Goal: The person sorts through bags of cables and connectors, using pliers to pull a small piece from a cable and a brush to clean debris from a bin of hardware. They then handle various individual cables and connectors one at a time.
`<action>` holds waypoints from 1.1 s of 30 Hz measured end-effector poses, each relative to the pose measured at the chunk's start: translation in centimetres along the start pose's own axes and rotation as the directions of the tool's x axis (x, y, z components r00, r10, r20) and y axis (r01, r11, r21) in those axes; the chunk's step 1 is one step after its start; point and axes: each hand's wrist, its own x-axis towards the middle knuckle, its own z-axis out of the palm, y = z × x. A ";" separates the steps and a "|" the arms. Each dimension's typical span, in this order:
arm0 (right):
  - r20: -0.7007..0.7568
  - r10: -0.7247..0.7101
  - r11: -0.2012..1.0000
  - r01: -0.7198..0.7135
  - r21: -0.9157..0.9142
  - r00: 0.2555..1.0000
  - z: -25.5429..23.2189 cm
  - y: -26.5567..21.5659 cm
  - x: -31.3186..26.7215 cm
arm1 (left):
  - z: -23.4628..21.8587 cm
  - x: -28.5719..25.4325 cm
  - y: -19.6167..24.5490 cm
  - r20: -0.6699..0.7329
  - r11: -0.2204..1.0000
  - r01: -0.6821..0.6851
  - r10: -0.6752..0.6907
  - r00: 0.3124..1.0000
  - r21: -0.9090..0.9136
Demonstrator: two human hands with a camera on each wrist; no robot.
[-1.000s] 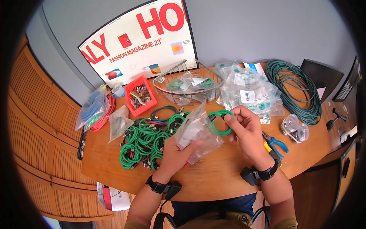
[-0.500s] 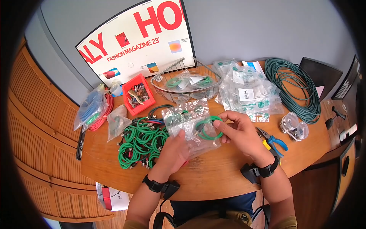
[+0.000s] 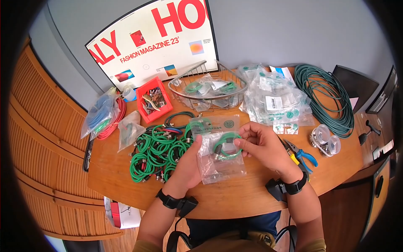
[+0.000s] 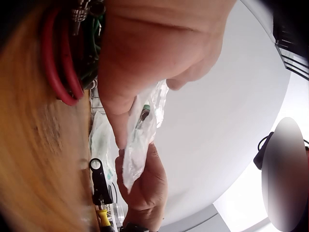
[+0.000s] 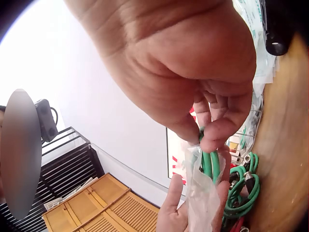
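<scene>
My left hand (image 3: 188,167) holds a clear plastic bag (image 3: 222,170) with green print over the table, thumb on its near face. My right hand (image 3: 266,148) pinches a small coil of green cable (image 3: 218,148) between thumb and fingertips at the bag's right edge. Most of the coil lies within the bag. In the right wrist view, green cable strands (image 5: 207,164) run down from the pinching fingers into the bag (image 5: 199,203). From the left wrist side, the bag (image 4: 137,154) appears edge-on between both hands, a dark connector end showing through it.
A pile of coiled green cables (image 3: 157,153) lies left of the hands. Behind are a red bin (image 3: 167,110) of small parts, a wire basket (image 3: 205,101) and flat plastic bags (image 3: 277,94). Blue-handled pliers (image 3: 308,158), a tub of connectors (image 3: 322,145) and a dark green cable coil (image 3: 300,84) lie right.
The coil has moved left from beside the bag into it, still pinched by the right hand. The left hand has turned the bag upright and flatter toward the head camera.
</scene>
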 end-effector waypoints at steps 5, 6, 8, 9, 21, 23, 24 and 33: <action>-0.023 -0.031 0.999 0.030 -0.036 0.999 0.2 0.2 -0.1 | 0.2 0.0 0.0 0.075 0.998 -0.008 0.013 0.997 -0.063; -0.012 -0.071 0.994 0.070 -0.079 0.997 0.2 0.2 -0.1 | 0.0 0.1 -0.2 0.064 0.998 0.011 -0.007 0.998 -0.059; 0.005 -0.110 0.987 0.110 -0.121 0.994 0.1 0.3 -0.1 | -0.1 0.1 -0.3 0.049 0.998 0.027 -0.024 0.998 -0.057; 0.022 -0.128 0.978 0.130 -0.162 0.991 -0.1 0.5 -0.1 | -0.1 0.2 -0.3 0.031 0.998 0.033 -0.032 0.999 -0.044; 0.099 -0.113 0.993 0.110 0.038 0.989 0.2 -0.8 -0.4 | -0.7 0.3 -0.4 0.041 0.987 0.033 -0.027 0.999 -0.159; 0.137 -0.083 0.996 0.077 0.049 0.987 0.2 -1.0 -0.6 | -0.6 0.3 -0.3 0.069 0.980 0.019 -0.006 0.998 -0.196; 0.166 -0.073 0.996 0.065 0.054 0.983 0.2 -1.1 -0.8 | -0.6 0.3 -0.4 0.042 0.974 0.016 -0.006 0.999 -0.225; 0.218 -0.104 0.984 0.133 -0.119 0.970 0.3 -1.6 -1.2 | 0.0 -0.5 -0.4 0.025 0.999 -0.042 0.043 0.999 -0.026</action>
